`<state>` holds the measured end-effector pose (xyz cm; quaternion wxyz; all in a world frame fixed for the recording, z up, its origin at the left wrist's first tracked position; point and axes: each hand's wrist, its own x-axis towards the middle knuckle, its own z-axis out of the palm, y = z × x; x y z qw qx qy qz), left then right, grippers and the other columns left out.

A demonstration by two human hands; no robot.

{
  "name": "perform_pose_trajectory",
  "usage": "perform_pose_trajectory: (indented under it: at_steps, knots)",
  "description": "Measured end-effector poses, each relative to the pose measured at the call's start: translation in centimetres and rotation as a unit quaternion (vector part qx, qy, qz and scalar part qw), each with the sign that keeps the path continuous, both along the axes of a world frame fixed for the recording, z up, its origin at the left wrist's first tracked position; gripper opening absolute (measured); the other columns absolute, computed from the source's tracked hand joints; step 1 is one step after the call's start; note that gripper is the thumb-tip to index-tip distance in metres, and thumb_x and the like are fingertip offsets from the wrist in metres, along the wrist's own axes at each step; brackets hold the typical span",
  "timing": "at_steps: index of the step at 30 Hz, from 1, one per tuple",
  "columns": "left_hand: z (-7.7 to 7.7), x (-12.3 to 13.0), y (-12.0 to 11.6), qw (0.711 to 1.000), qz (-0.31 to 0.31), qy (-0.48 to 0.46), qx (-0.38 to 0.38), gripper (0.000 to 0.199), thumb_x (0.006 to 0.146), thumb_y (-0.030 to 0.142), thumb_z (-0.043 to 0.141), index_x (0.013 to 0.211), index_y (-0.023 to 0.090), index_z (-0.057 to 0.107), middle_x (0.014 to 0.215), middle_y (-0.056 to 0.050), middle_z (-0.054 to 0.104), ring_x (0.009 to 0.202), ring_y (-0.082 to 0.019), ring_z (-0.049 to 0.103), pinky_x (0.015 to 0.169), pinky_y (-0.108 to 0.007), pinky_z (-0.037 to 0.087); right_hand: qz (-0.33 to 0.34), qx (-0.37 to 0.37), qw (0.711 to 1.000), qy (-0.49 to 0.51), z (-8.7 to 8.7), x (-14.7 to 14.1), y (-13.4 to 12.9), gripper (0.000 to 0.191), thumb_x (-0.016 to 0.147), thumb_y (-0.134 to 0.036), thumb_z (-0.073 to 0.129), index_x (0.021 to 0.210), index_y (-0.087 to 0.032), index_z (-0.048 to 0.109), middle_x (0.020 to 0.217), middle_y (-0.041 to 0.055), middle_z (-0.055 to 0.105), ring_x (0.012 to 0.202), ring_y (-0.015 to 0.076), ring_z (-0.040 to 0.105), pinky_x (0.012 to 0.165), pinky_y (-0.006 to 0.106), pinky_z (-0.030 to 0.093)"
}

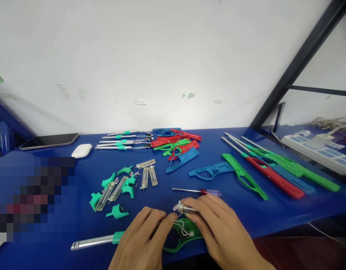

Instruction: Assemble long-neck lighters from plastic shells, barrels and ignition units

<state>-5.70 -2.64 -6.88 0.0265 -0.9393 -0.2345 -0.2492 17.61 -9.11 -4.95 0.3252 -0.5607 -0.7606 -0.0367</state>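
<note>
My right hand [222, 227] grips a clear lighter fuel tank [186, 209] with a pale nozzle end pointing left. My left hand [146, 236] is closed, its fingertips beside that nozzle; what they pinch, if anything, is hidden. Beneath both hands lies a green lighter handle half [177, 245] with white wires [183, 228] inside. A silver lighter tube [94, 242] with a teal collar sticks out to the left, partly covered by my left hand. Just beyond my right hand lies a screwdriver [201, 191] with a red and clear handle.
Several clear tanks [144, 177] and teal triggers [117, 212] lie left of centre. Behind are wired tubes [119, 142] and coloured handle halves [184, 159]. Closed lighters [274, 176] lie right, near a power strip [316, 153]. A phone [50, 141] and white case [81, 150] are back left.
</note>
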Motion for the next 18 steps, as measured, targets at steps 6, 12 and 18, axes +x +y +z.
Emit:
perform_pose_trajectory:
  at_steps: [6,12,18]
  knots:
    - [-0.3,-0.3,0.1,1.000,0.003,0.024,0.011,0.060,0.089,-0.001,0.047,0.145,0.021,0.059,0.122,-0.009,0.076,0.108,-0.026,0.072,0.090,-0.036,0.066,-0.001,0.005,1.000,0.001,0.1,0.0,-0.1,0.024,0.115,-0.027,0.040,0.126,-0.027,0.061,0.098,0.0009,0.078,0.084,0.0223,0.072,0.083,0.037,0.057]
    - [0.5,0.1,0.2,1.000,-0.017,0.010,0.001,0.056,0.090,0.008,0.044,0.144,0.017,0.057,0.113,-0.012,0.073,0.094,-0.024,0.072,0.078,-0.033,0.066,-0.001,-0.002,1.000,0.003,0.1,0.0,-0.1,0.025,0.115,-0.026,0.040,0.126,-0.027,0.062,0.098,0.0015,0.078,0.085,0.0226,0.072,0.083,0.038,0.057]
    - [0.7,0.3,0.2,1.000,-0.013,-0.003,-0.025,0.047,0.092,0.006,0.042,0.132,0.019,0.061,0.111,-0.012,0.069,0.091,-0.022,0.070,0.074,-0.030,0.064,-0.004,0.001,1.000,0.004,0.1,0.0,-0.2,0.024,0.115,-0.026,0.040,0.127,-0.027,0.061,0.098,0.0011,0.077,0.086,0.0227,0.072,0.084,0.038,0.057]
